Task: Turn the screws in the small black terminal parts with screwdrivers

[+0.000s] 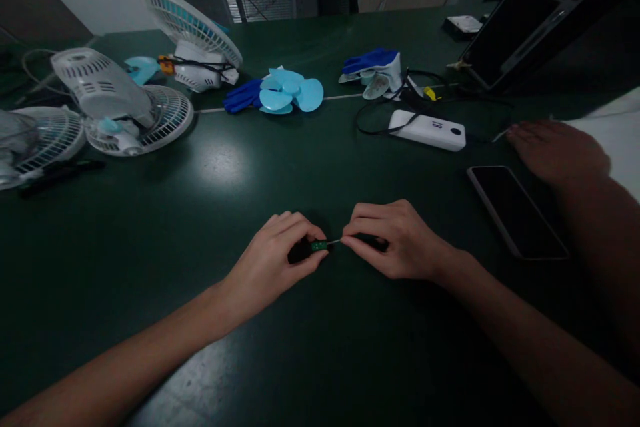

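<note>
My left hand (277,255) is closed around the dark handle end of a small screwdriver (320,245) with a green collar, low over the dark green table (300,347). My right hand (395,237) pinches the thin metal shaft on the other side, fingers pressed together. Both hands rest near the table's middle front. The tool's handle is mostly hidden under my left fingers.
Dismantled white fan parts (115,103) and grilles (193,23) lie at the back left, light blue fan blades (290,91) and blue gloves (373,63) behind. A white power bank (427,130) with cables, a dark phone (515,210) and another person's hand (555,150) are at the right.
</note>
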Demonstrator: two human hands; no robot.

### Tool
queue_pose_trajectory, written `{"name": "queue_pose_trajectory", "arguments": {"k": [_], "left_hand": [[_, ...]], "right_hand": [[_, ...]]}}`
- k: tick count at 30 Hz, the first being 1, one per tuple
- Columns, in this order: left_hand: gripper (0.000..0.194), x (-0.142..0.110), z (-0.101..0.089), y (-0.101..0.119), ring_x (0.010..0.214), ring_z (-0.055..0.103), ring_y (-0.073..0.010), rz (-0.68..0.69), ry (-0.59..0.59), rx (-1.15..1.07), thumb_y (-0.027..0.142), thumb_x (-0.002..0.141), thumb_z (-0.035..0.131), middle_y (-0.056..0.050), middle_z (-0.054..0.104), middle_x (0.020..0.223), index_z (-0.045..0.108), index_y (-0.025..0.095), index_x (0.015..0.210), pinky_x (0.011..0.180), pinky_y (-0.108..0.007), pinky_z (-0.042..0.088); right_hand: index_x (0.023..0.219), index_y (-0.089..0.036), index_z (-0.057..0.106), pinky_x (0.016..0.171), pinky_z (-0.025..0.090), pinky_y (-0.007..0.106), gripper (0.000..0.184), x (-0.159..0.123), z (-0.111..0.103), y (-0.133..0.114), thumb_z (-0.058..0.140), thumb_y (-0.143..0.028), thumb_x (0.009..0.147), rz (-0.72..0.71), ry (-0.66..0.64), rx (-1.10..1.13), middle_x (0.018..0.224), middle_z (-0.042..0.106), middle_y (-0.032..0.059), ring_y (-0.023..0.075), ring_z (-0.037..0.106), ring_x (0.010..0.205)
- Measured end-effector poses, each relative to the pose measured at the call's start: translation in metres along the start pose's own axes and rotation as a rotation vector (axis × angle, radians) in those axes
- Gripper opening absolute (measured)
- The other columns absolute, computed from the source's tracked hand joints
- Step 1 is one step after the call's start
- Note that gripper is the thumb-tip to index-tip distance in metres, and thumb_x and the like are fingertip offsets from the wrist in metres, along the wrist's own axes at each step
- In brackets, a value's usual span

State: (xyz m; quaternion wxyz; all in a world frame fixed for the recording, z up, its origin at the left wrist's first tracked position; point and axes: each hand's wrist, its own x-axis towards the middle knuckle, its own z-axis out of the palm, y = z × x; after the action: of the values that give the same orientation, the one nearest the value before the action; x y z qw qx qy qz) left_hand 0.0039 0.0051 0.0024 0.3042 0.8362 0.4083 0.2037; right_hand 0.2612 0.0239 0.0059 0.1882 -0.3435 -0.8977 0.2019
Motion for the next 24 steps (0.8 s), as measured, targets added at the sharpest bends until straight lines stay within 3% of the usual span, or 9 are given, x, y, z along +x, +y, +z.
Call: {"name": "queue_pose_trajectory", "arguments": {"k": [4,9,17,24], "left_hand": [[0.014,0.000,0.000,0.000,0.091,0.057,-0.0179,0.001,-0.002,0.000,0.032,0.096,0.065,-0.001,0.065,0.100,0.064,0.024,0.108,0.081,-0.035,0.042],[0.012,0.001,0.000,0.000,0.093,0.058,-0.0187,0.003,-0.007,-0.013,0.030,0.096,0.064,-0.002,0.066,0.102,0.063,0.023,0.105,0.082,-0.036,0.042],[0.013,0.000,-0.002,0.001,0.093,0.057,-0.0186,0.001,-0.018,-0.001,0.031,0.096,0.064,-0.002,0.066,0.102,0.064,0.024,0.108,0.082,-0.036,0.043],[0.014,0.000,-0.002,0.001,0.093,0.058,-0.0195,0.023,-0.017,0.027,0.031,0.097,0.063,-0.003,0.066,0.102,0.064,0.024,0.109,0.081,-0.036,0.045]], "right_hand": [[0.096,-0.020,0.072,0.057,0.035,0.027,0.016,0.002,0.002,-0.007,0.059,-0.029,0.097,-0.019,0.052,0.031,0.086,0.066,0.0014,0.0095,0.055,0.065],[0.097,-0.019,0.072,0.065,0.047,0.026,0.015,0.006,0.005,-0.018,0.059,-0.025,0.098,-0.054,0.201,0.273,0.086,0.069,0.0036,0.0122,0.062,0.074],[0.097,-0.020,0.074,0.063,0.044,0.027,0.015,0.001,0.005,0.000,0.061,-0.028,0.096,0.003,0.132,0.114,0.090,0.069,0.0030,0.0118,0.062,0.073],[0.098,-0.021,0.074,0.060,0.039,0.026,0.016,0.000,0.006,-0.001,0.061,-0.029,0.096,-0.014,0.095,0.050,0.090,0.069,0.0024,0.0107,0.060,0.070]]}}
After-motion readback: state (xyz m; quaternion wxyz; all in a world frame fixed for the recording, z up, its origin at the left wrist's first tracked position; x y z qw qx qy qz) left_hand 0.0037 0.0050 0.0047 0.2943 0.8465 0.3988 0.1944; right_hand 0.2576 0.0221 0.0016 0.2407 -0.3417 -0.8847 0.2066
